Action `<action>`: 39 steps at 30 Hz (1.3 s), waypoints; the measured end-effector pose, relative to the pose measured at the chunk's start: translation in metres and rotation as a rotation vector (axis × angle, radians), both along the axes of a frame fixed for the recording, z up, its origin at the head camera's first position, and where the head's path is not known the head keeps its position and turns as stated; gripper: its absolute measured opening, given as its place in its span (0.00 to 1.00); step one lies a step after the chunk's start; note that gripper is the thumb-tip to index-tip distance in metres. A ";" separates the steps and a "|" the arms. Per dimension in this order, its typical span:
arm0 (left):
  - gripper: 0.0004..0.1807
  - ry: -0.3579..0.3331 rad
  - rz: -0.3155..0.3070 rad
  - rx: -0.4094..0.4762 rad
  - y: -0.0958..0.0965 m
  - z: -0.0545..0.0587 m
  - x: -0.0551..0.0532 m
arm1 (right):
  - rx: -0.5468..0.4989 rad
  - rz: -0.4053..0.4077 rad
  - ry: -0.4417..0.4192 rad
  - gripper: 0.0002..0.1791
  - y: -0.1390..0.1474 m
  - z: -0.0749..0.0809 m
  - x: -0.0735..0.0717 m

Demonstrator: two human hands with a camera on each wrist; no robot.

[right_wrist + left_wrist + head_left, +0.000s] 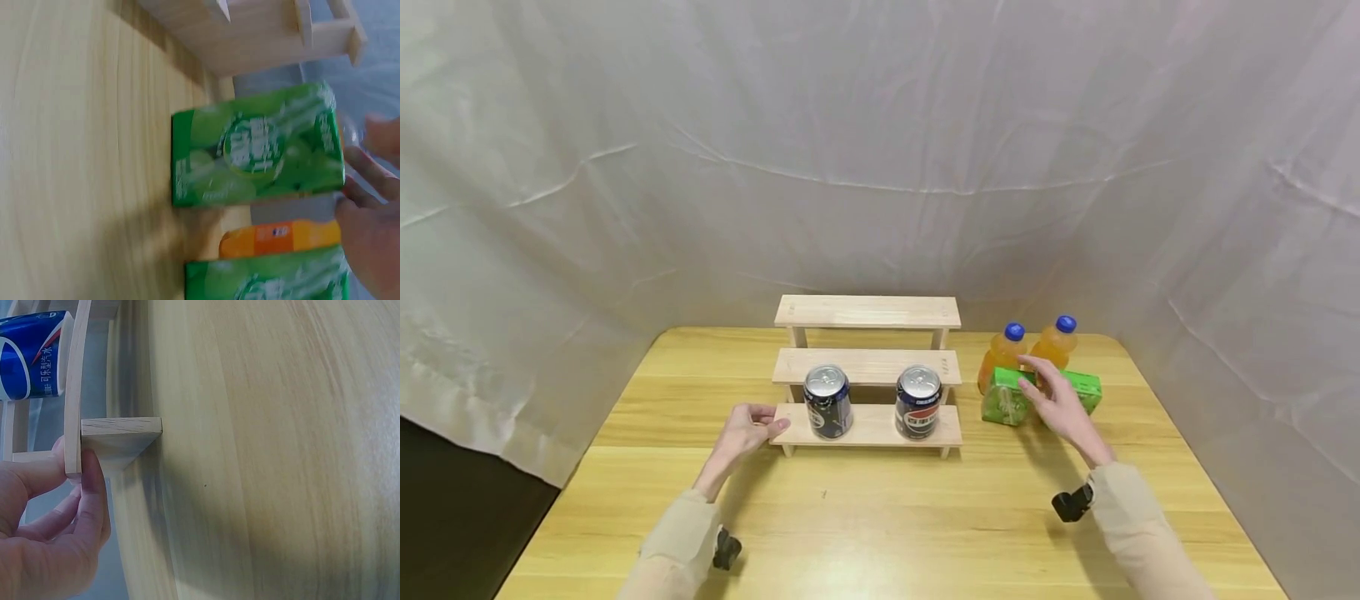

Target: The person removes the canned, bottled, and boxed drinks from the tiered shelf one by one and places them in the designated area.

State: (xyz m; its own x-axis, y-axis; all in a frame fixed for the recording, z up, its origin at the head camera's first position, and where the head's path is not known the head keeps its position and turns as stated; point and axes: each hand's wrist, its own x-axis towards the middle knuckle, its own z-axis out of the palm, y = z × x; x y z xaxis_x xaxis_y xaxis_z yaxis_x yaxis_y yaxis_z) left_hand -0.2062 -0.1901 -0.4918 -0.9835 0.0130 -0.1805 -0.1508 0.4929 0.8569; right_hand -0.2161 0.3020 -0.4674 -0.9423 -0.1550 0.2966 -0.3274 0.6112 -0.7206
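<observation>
My left hand (751, 432) pinches the left end of the bottom shelf of a three-tier wooden display rack (865, 312), thumb on one face and fingers on the other. Two dark blue soda cans, a left can (827, 402) and a right can (918, 402), stand on that bottom shelf. My right hand (1060, 402) is spread at the top of a green juice carton (256, 147), fingers not visibly closed round it. Beside it is a second green carton (269, 278), partly hidden by the hand in the head view.
Behind the cartons stand two orange drink bottles with blue caps, a left bottle (1003, 354) and a right bottle (1056, 342). Everything rests on a wooden table (880, 525). Grey cloth (880, 125) hangs behind the table and along its sides.
</observation>
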 end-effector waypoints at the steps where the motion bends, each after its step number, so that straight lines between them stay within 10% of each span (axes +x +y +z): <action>1: 0.26 -0.001 0.001 0.000 0.000 0.000 0.000 | -0.002 -0.011 0.027 0.23 -0.004 0.001 0.000; 8: 0.26 -0.005 0.009 -0.001 0.001 0.000 0.000 | -0.010 -0.026 0.123 0.23 -0.041 0.021 0.006; 19: 0.26 0.001 -0.004 -0.017 0.000 -0.001 0.000 | 0.022 0.128 -0.011 0.34 -0.096 0.046 0.019; 39: 0.25 0.020 -0.001 -0.020 0.000 -0.001 0.001 | -0.069 0.160 -0.051 0.40 -0.148 0.030 0.015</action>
